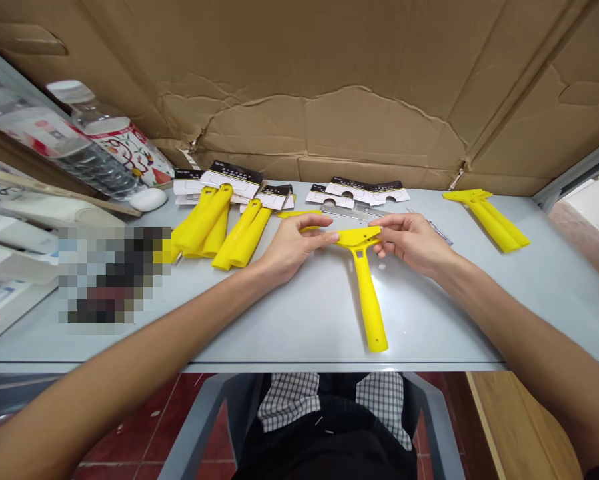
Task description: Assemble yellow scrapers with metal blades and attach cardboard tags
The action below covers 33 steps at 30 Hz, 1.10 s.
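A yellow T-shaped scraper point(370, 293) lies between my hands, its handle pointing toward the table's front edge. My left hand point(290, 245) pinches the left end of its head between thumb and fingers. At the other end, my right hand point(410, 243) has its fingertips closed on the head's right tip. Just behind the head are flat metal pieces point(352, 213), partly hidden by my hands. Another yellow piece point(299, 214) shows behind my left fingers. Black and white header cards point(349, 189) lie farther back.
Yellow scrapers with cards attached point(242, 235) lie left of my hands. More yellow scrapers point(499, 219) rest at the right. Plastic bottles point(124, 150) and a white mouse-shaped object point(148, 199) are at the back left. A cardboard wall point(299, 60) closes the table's rear.
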Each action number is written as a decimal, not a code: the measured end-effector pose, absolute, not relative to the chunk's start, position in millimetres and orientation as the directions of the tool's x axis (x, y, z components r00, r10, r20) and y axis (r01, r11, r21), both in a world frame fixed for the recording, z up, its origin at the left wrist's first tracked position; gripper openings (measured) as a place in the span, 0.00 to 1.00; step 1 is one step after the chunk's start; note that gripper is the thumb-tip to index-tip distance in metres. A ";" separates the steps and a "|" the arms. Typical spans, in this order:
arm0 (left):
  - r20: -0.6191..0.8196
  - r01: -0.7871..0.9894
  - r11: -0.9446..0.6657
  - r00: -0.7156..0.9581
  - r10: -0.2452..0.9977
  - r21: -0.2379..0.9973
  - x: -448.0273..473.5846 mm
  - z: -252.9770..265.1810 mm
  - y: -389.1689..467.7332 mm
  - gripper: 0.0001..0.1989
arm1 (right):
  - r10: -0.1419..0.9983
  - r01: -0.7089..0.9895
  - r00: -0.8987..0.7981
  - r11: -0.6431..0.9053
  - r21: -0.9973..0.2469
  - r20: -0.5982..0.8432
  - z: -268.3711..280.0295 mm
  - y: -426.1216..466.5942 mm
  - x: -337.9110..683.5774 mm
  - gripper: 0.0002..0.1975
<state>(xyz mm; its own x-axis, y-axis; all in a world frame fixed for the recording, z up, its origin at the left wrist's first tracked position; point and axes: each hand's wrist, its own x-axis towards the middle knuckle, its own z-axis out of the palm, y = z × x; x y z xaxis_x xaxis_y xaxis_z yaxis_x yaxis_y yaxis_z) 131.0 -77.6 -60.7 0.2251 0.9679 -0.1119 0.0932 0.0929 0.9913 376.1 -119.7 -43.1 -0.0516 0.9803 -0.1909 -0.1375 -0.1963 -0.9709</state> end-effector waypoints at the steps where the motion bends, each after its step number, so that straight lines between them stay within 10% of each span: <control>1: -0.102 0.087 0.083 0.237 0.966 0.993 131.0 -60.5 -77.4 0.21 | 0.981 -0.141 -0.053 -0.194 -0.971 -0.189 -42.8 -120.1 375.9 0.09; 9: -0.238 -0.023 0.272 0.419 0.876 0.962 130.8 -61.6 -79.2 0.22 | 0.982 -0.106 -0.039 -0.190 -0.976 -0.187 -43.8 -120.2 377.1 0.09; 33: -0.197 0.138 0.152 0.421 0.886 0.979 126.1 -56.8 -75.9 0.15 | 0.977 -0.054 -0.110 -0.187 -0.981 -0.180 -46.7 -120.6 375.9 0.10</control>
<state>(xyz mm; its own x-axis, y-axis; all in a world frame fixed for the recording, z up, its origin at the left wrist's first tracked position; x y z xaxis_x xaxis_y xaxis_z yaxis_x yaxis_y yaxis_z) 126.1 -75.9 -56.8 0.4209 0.8855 -0.1968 0.1378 0.1521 0.9787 375.9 -120.6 -46.7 -0.1096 0.9775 -0.1804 -0.0542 -0.1871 -0.9808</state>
